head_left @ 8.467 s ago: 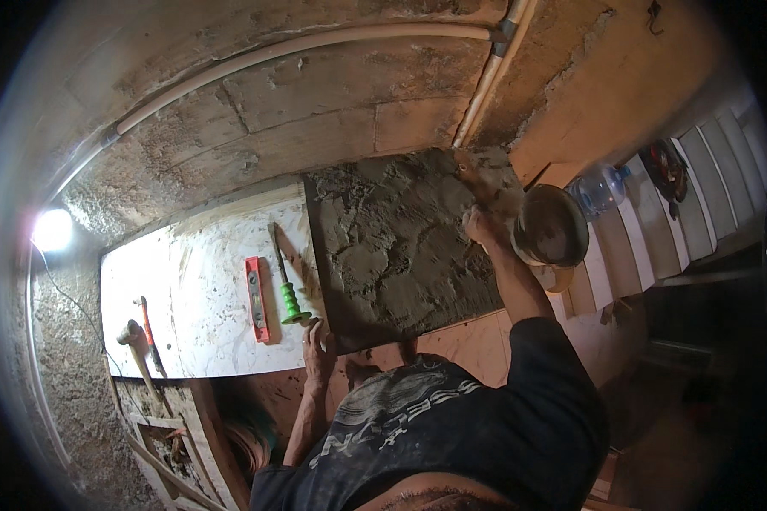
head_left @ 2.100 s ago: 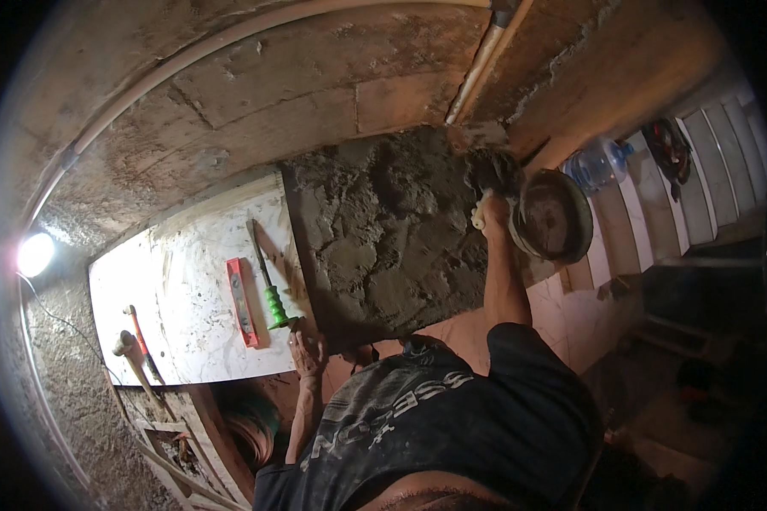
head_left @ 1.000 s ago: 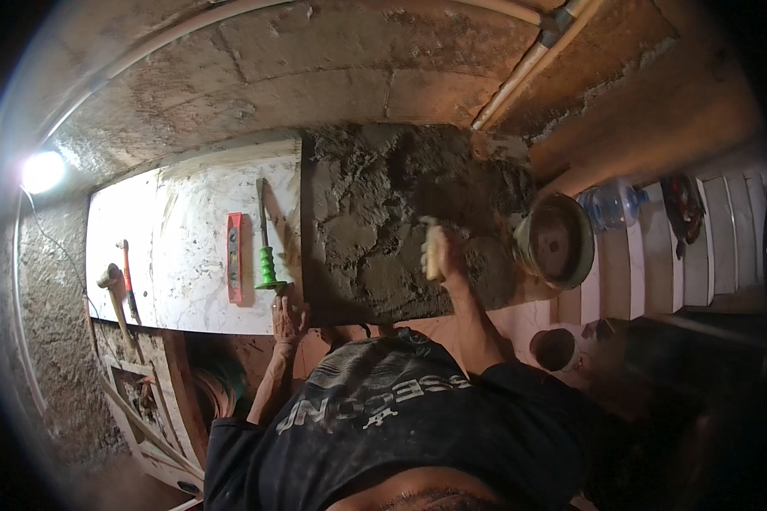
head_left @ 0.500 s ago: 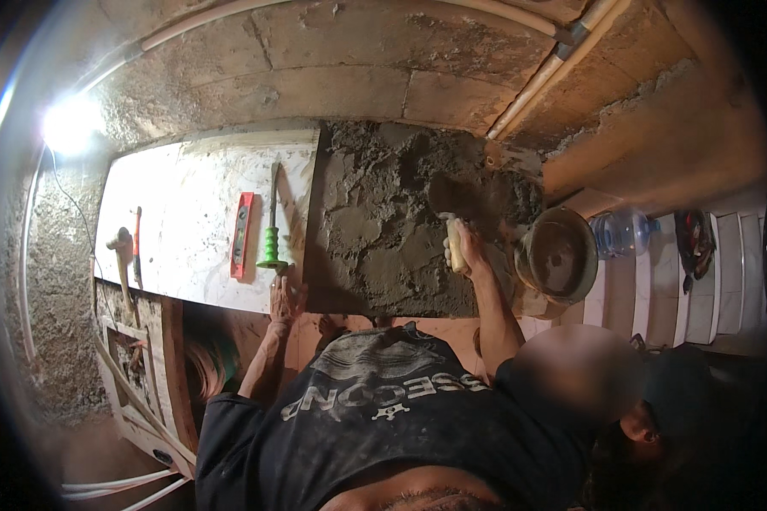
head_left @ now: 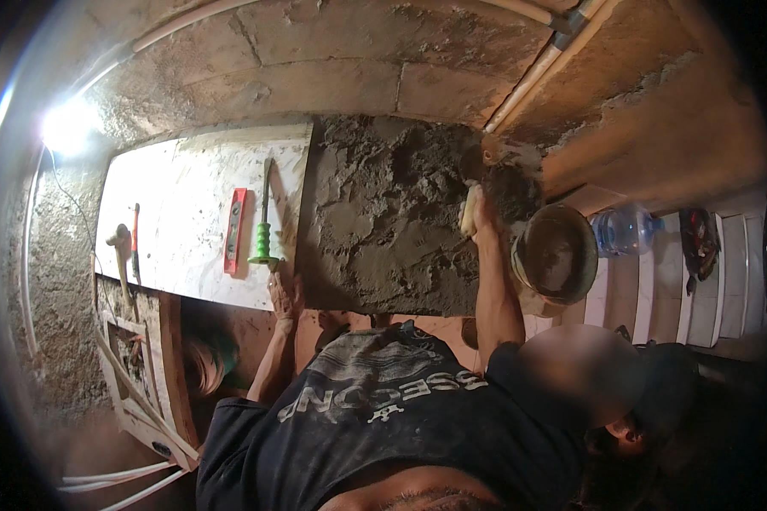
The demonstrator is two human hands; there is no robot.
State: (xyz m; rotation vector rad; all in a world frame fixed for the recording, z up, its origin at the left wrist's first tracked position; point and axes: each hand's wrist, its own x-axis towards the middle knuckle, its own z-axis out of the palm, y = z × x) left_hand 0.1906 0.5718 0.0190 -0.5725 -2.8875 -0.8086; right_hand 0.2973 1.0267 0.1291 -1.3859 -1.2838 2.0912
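My right hand (head_left: 483, 211) is closed around the pale handle of a trowel (head_left: 467, 220), whose dark blade is hard to tell from the mortar near the far right corner. Rough wet grey mortar (head_left: 375, 221) covers the right part of the slab. On the left, large white tiles (head_left: 200, 170) lie flat. My left hand (head_left: 286, 298) rests at their near edge, fingers stretched out, holding nothing. Just beyond its fingertips lies a chisel (head_left: 264, 238) with a green guarded grip. Beside that is a red spirit level (head_left: 234, 232).
A mallet (head_left: 122, 247) and a red-and-black handled tool (head_left: 135, 243) lie at far left. Right of the mortar stand a bucket (head_left: 592, 255) and a clear water jug (head_left: 622, 232). Another person's head (head_left: 584, 375) is close by my right arm. A bright lamp (head_left: 72, 123) shines at left.
My right hand has moved the trowel away from me and slightly right, toward the far right corner of the mortar. My left hand stays at the tile edge.
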